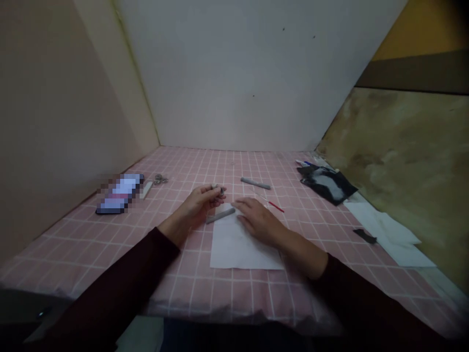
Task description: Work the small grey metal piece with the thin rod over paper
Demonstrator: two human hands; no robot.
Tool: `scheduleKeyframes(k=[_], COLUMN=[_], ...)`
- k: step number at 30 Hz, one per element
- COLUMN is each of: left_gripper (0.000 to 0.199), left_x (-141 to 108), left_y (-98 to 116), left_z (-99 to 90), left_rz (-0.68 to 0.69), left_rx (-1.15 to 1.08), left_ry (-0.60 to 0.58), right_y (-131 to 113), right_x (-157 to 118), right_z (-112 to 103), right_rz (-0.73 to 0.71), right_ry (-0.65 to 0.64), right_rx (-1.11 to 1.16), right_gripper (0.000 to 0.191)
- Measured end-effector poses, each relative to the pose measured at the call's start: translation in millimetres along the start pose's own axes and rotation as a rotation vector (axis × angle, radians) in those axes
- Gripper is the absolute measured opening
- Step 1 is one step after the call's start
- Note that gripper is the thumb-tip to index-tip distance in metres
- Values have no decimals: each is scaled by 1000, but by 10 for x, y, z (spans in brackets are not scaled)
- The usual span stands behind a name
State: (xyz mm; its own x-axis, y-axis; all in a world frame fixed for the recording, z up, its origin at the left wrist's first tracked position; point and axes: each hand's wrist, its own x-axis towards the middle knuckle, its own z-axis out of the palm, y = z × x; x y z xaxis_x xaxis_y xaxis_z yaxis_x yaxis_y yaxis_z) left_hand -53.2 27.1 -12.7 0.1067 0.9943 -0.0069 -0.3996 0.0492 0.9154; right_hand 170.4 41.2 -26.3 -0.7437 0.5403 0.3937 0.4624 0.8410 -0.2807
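My left hand (203, 198) is closed, its thumb and fingers pinching a small grey piece (222, 191) whose kind I cannot make out. Below those fingers a flat grey strip (221, 215) lies slanted across the top of a white sheet of paper (242, 252). My right hand (258, 220) rests low over the paper's right side, fingers stretched out and its fingertips at the strip's right end. A second grey strip (255, 183) lies farther back on the table. Just beyond my right hand is a thin tool with a red handle (276, 206).
A phone (122, 194), a pale flat stick (147, 189) and scissors (159, 179) lie to the left on the pink checked tablecloth (176, 288). On the right are a black bag (328, 184), pens (305, 163), a black scrap (364, 236) and white papers (392, 234). Walls enclose the table.
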Motion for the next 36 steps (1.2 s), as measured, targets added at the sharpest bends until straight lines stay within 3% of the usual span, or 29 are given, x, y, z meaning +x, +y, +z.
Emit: scheduleKeyframes(k=[6, 14, 20, 23, 25, 27, 31, 36], left_gripper=[22, 28, 27, 24, 21, 19, 16, 14], left_x=[-24, -34, -60, -81, -88, -87, -69, -55], left_y=[38, 30, 24, 31, 34, 30, -10, -60], left_z=[-2, -37, -13, 13, 31, 46, 59, 68], left_rz=[-37, -75, -67, -90, -110, -120, -142, -153], left_rx=[-93, -140, -154, -134, -119, -110, -97, -47], left_ry=[-95, -188, -188, -167, -142, -123, -122, -114], right_y=[-227, -106, -101, 51, 227, 414, 666, 782], right_x=[225, 364, 268, 214, 154, 75, -48, -62], right_z=[130, 307, 116, -128, -293, -406, -421, -344], right_rz=[-33, -114, -77, 51, 272, 366, 442, 473], right_ry=[-211, -196, -203, -196, -149, -154, -184, -181], right_rx=[-195, -281, -263, -215, -256, -280, -273, -203], right_gripper=[40, 31, 26, 35, 29, 24, 18, 16])
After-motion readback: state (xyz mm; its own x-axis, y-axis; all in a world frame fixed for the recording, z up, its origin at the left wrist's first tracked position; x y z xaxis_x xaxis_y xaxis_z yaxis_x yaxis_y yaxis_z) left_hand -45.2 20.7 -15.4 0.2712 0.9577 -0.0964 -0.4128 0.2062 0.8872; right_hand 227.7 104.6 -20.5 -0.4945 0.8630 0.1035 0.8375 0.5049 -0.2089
